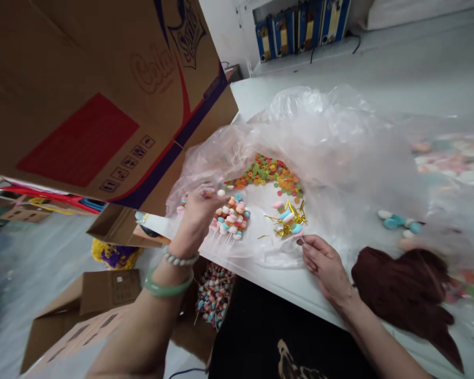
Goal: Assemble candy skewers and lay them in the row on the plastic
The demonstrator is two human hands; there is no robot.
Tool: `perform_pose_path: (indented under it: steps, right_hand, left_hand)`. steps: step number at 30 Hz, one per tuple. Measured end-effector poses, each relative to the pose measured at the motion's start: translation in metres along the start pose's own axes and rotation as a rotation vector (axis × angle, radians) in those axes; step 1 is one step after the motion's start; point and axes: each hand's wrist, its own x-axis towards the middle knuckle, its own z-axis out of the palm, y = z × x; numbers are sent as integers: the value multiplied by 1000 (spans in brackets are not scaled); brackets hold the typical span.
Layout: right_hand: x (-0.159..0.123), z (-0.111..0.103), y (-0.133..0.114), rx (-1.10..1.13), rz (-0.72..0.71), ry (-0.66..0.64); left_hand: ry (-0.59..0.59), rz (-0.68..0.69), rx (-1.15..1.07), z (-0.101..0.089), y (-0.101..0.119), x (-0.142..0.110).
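My left hand [195, 210] reaches into a clear plastic bag [332, 142] on the white table [284, 284], fingers pinched on a small pink and white candy. Right beside it lies a heap of pastel lollipops on white sticks [231, 218]. My right hand [324, 260] rests at the table's near edge, thumb and finger closed on a thin white stick. A few pastel candies with gold twist ties [288, 218] lie just above that hand. A pile of small orange, green and red ring candies [270, 173] sits farther back in the bag.
A large cardboard box [102, 95] looms at upper left. A dark brown cloth [406, 287] lies at right, with more candies [398, 221] beyond. A box of lollipops [215, 295] and other cartons [82, 310] stand on the floor below. Blue binders [300, 26] line a far shelf.
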Motion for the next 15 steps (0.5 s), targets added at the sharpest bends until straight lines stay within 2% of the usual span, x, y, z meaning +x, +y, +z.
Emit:
perform_pose_path:
  steps: [2,4,6,8,10,15]
  right_hand:
    - [4,-6,4,25,-4,2]
    - [5,-11,7,58,17,7]
    - [4,-13,8,86,55,0]
    - [2,-14,9,104,97,-18]
    - [0,-14,9,126,139,-35]
    - [-3,-16,9,172,204,-78]
  left_hand:
    - [-82,68,478,16,-3,28]
    - [-233,81,964,31,-10,54]
    - [-384,91,1295,44,-19,74]
    - [-498,94,1446,55,-29,88]
    - [-571,67,1491,62,-37,96]
    - [-587,-4,1491,73,-49,106]
